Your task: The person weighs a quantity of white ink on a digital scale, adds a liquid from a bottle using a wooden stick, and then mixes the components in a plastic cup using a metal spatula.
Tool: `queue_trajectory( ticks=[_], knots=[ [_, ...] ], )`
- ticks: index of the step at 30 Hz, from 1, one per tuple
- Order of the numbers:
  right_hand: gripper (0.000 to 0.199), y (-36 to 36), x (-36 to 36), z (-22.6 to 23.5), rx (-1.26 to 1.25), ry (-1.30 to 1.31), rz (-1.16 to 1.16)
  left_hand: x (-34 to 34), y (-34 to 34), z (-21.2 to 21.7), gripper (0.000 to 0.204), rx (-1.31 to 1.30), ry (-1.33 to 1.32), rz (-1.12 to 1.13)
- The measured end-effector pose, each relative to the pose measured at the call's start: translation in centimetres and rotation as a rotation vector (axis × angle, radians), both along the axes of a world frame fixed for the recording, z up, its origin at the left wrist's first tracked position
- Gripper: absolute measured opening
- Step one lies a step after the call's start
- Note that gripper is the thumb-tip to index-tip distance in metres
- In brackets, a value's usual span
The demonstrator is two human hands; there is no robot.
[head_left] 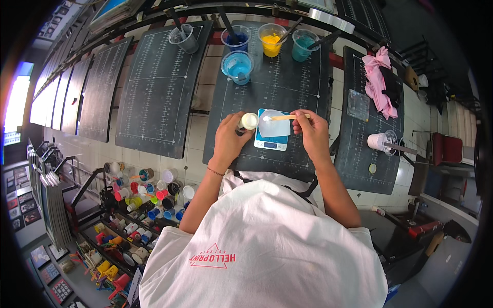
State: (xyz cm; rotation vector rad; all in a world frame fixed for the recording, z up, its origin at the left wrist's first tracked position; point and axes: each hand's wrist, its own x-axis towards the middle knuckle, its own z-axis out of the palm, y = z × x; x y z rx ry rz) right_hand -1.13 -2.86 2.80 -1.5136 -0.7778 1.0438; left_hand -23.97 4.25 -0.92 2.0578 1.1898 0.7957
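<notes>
Left hand (229, 139) is wrapped round a small white jar (249, 121), held tilted just left of the digital scale (271, 141) on the counter (287, 87). Wooden stick (287, 117) is pinched by right hand (311, 132) w/ white paste at its tip, over a clear cup (273, 126) on the scale.

Left hand (229, 137) holds small jar (248, 121); right hand (309, 130) holds wooden stick (287, 117).

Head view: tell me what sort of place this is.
Probably a screen-printing or ink-mixing workshop. Gridded black mats cover the benches, cups of blue, yellow and teal ink hold stir sticks, a small digital scale sits under the hands, and a rack of paint bottles stands below.
</notes>
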Motion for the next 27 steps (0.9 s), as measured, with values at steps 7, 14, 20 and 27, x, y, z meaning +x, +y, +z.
queue_trajectory(
  ticks=[7,14,20,27],
  knots=[
    [0.018,-0.3,-0.1,-3.0,0.173,-0.567,0.062,-0.5,0.1,0.0,0.047,-0.035,0.025,0.046],
    [0.014,-1.0,-0.2,-4.1,0.384,-0.822,0.143,-0.7,0.0,0.1,0.048,-0.008,0.030,0.046],
    [0.020,-1.0,0.3,-4.1,0.181,-0.500,-0.023,-0.7,-0.2,0.2,0.048,-0.067,0.017,0.052],
    [0.025,-1.2,0.6,-3.8,0.065,-0.347,-0.049,-0.5,-0.1,0.6,0.048,-0.051,0.018,0.042]
  ],
)
